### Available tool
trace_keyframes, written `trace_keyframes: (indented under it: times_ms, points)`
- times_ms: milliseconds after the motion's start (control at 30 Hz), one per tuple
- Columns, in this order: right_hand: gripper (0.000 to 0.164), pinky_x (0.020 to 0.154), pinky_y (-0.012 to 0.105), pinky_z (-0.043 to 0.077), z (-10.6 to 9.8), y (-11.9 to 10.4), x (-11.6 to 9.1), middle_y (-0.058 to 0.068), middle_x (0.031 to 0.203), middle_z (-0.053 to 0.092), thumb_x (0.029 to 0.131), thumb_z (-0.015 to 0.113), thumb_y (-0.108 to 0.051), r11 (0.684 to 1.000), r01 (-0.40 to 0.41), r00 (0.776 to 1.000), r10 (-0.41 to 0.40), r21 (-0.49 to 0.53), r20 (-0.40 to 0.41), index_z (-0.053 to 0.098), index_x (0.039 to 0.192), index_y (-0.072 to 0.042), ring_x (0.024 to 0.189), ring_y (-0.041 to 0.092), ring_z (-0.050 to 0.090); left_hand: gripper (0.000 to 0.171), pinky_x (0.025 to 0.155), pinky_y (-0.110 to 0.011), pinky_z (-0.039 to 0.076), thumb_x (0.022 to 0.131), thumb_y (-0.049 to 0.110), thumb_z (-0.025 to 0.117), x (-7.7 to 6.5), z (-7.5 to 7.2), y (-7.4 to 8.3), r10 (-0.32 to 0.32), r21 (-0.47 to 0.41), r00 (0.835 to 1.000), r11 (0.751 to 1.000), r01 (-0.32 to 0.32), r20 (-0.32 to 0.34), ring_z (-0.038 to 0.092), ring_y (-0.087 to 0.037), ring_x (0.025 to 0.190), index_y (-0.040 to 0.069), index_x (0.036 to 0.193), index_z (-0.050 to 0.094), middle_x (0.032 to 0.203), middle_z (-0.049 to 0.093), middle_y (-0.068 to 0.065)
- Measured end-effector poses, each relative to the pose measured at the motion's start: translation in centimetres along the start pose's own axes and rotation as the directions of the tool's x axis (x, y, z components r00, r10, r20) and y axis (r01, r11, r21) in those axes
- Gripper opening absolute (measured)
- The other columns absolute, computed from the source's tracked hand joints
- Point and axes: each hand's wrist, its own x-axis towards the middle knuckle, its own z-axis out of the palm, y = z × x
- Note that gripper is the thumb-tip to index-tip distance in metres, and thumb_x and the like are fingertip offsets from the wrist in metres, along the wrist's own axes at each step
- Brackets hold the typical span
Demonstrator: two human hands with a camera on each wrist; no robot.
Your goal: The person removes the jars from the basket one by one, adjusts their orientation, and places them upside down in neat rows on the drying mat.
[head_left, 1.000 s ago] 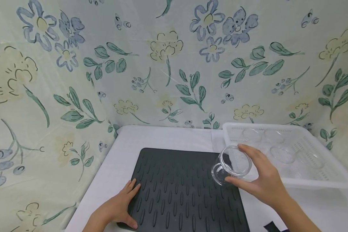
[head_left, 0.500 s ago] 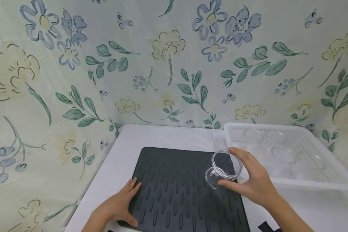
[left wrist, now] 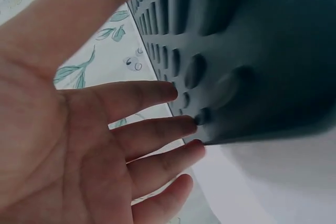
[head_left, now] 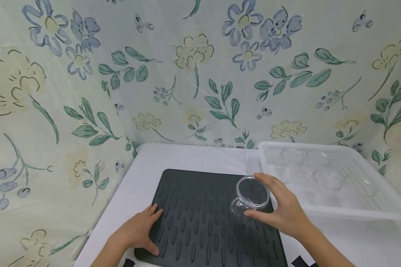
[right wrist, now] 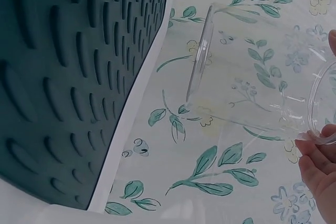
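My right hand (head_left: 280,211) grips a clear, see-through cup (head_left: 253,192) near its thick round rim, thumb on the near side and fingers on the far side. The cup hangs tilted over the right part of a black ridged mat (head_left: 200,218). In the right wrist view the clear cup (right wrist: 252,77) lies sideways across the picture, its far end apart from the mat (right wrist: 79,66). My left hand (head_left: 137,230) rests at the mat's left edge with its fingers spread. In the left wrist view the left hand's fingertips (left wrist: 194,150) reach the mat's edge.
A white perforated plastic basket (head_left: 341,213) stands at the right with several clear round-rimmed pieces inside. White cloth covers the table (head_left: 190,155). A flower-patterned curtain (head_left: 200,74) hangs behind and at both sides.
My right hand has moved the clear cup left and slightly down, away from the basket and further over the mat. The left hand stays at the mat's edge.
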Motion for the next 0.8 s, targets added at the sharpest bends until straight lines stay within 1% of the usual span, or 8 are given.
trace_keyframes:
  times_ms: [100,167,300,367,467,600,667,800]
  points:
    - [0.094,0.102,0.013,0.034,0.2,-0.2,-0.1,0.009,0.132,0.057,0.062,0.092,-0.039,1.0,-0.012,1.0,0.012,0.018,0.004,0.051,0.14,-0.008,0.124,0.013,0.051,0.111,0.103,-0.06,0.035,0.055,0.048,0.092,0.1,-0.8,0.4,-0.013,0.015,1.0,1.0,0.013,0.001,0.037,-0.044,0.134,0.003,0.145,0.046,0.15,0.038,-0.021]
    - [0.095,0.101,0.013,0.034,0.3,-0.3,-0.1,0.007,0.133,0.057,0.06,0.094,-0.034,0.999,-0.029,1.0,0.028,0.034,0.009,0.051,0.141,-0.009,0.124,0.012,0.05,0.105,0.103,-0.059,0.036,0.059,0.046,0.091,0.1,-1.5,0.9,-0.003,0.024,1.0,1.0,0.003,-0.004,0.041,-0.044,0.132,0.002,0.144,0.046,0.148,0.041,-0.021]
    - [0.096,0.1,0.013,0.035,0.8,-0.7,-0.2,0.006,0.134,0.056,0.06,0.094,-0.031,0.997,-0.053,0.998,0.052,0.051,0.028,0.049,0.142,-0.011,0.124,0.012,0.05,0.098,0.105,-0.057,0.035,0.067,0.043,0.088,0.1,-2.9,2.3,0.079,0.006,0.996,0.997,-0.079,-0.044,0.04,-0.041,0.134,0.0,0.144,0.046,0.147,0.043,-0.02]
    - [0.096,0.1,0.014,0.036,1.0,-0.9,-0.2,0.004,0.134,0.055,0.06,0.094,-0.03,0.996,-0.067,0.997,0.064,0.062,0.045,0.049,0.143,-0.013,0.124,0.012,0.05,0.096,0.106,-0.057,0.034,0.07,0.043,0.086,0.2,-3.5,3.3,0.14,-0.018,0.987,0.99,-0.142,-0.079,0.038,-0.039,0.136,-0.001,0.144,0.044,0.149,0.041,-0.019]
    - [0.096,0.099,0.016,0.038,1.3,-1.2,-0.2,0.004,0.135,0.055,0.061,0.094,-0.03,0.994,-0.084,0.994,0.078,0.077,0.074,0.048,0.143,-0.014,0.124,0.013,0.05,0.095,0.107,-0.056,0.032,0.074,0.046,0.083,1.0,-4.1,5.3,0.248,-0.05,0.96,0.965,-0.256,-0.127,0.035,-0.036,0.139,0.004,0.147,0.042,0.151,0.039,-0.014]
    - [0.096,0.099,0.019,0.04,1.5,-1.6,-0.2,0.003,0.137,0.053,0.062,0.094,-0.032,0.99,-0.096,0.991,0.085,0.1,0.105,0.047,0.144,-0.015,0.125,0.013,0.05,0.097,0.109,-0.052,0.031,0.075,0.055,0.078,2.5,-4.5,8.1,0.368,-0.103,0.915,0.916,-0.387,-0.165,0.032,-0.027,0.141,0.012,0.152,0.037,0.154,0.035,-0.006]
    - [0.096,0.099,0.02,0.04,1.7,-1.8,-0.3,0.002,0.137,0.053,0.062,0.094,-0.032,0.991,-0.088,0.991,0.076,0.105,0.11,0.047,0.144,-0.014,0.125,0.014,0.05,0.099,0.109,-0.05,0.033,0.074,0.059,0.077,2.9,-4.6,9.3,0.398,-0.152,0.899,0.892,-0.425,-0.18,0.031,-0.022,0.142,0.018,0.153,0.034,0.156,0.033,-0.001]
    - [0.095,0.099,0.023,0.042,2.0,-2.0,-0.5,0.003,0.137,0.053,0.063,0.093,-0.032,0.991,-0.064,0.992,0.05,0.12,0.116,0.046,0.144,-0.013,0.124,0.016,0.05,0.097,0.107,-0.049,0.036,0.074,0.056,0.079,3.5,-4.7,11.4,0.461,-0.259,0.856,0.819,-0.511,-0.232,0.032,-0.017,0.14,0.029,0.154,0.03,0.156,0.031,0.006]
